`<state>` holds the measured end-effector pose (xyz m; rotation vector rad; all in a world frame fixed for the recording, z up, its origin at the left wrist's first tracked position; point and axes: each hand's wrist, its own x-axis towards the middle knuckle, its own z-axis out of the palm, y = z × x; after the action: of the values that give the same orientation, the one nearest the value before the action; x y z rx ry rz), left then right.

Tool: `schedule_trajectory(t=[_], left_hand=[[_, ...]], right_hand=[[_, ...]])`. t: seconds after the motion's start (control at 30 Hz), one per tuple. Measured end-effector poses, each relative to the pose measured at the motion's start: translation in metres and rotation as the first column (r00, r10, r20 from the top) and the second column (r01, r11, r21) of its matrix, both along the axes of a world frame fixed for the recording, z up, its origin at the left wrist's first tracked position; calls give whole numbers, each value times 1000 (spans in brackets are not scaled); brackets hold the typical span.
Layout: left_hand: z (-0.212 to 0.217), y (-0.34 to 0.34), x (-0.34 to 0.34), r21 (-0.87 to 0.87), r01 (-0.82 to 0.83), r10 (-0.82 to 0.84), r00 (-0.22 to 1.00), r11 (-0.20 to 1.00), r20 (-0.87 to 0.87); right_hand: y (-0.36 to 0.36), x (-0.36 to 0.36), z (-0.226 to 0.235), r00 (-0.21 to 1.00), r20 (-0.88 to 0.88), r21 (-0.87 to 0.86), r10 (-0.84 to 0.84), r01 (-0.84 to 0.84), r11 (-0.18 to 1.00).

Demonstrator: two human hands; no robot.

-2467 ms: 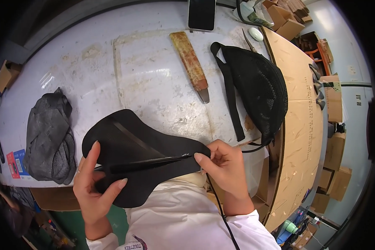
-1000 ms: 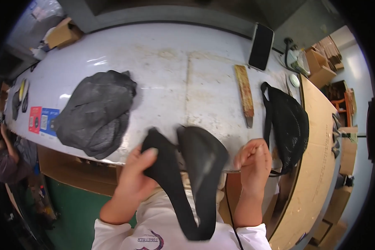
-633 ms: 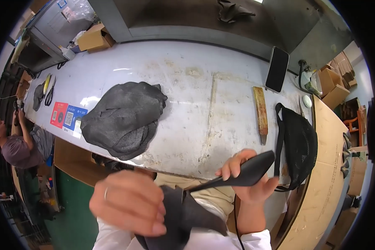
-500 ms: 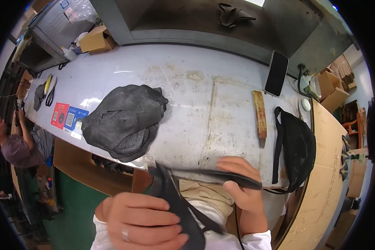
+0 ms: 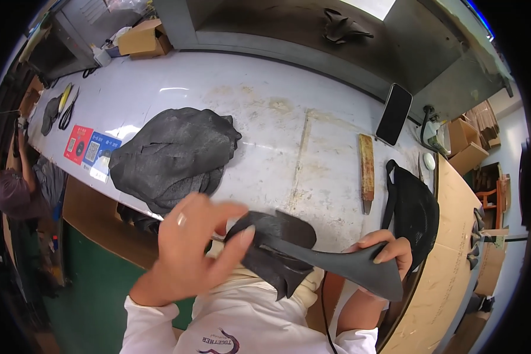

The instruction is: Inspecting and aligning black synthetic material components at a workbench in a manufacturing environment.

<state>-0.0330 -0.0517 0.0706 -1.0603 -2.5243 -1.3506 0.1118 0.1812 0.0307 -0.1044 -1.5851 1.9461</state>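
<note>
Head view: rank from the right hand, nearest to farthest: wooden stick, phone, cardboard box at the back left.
From the right hand, which holds the black fabric piece:
1. Wooden stick, lying on the table just ahead of the hand.
2. Phone, propped upright beyond the stick at the table's back edge.
3. Cardboard box, far back left corner.

Count: one held black fabric piece; one grey fabric pile; one phone; one wooden tool; two cardboard boxes.
</note>
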Motion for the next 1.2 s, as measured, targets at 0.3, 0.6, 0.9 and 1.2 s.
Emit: schedule_trajectory(t=[0.3,0.6,0.9,1.2], left_hand=[[-43,-9,-13,186,471,-454,558,862,695],[-92,11,17,641,-93,-622,-383,762,683],[-67,18,28,605,-2,-557,-393,796,732],[-67,17,40,548,-135,-561,-307,825,769]], right_hand=[[-1,3,9,997,-52,8,53,-53,999],[-6,-1,-54,956,291,798,-21,-231,556],[4,20,-66,936,-135,723,325,-131,678],[-25,11,-21,541,400,-719,740,-316,619]])
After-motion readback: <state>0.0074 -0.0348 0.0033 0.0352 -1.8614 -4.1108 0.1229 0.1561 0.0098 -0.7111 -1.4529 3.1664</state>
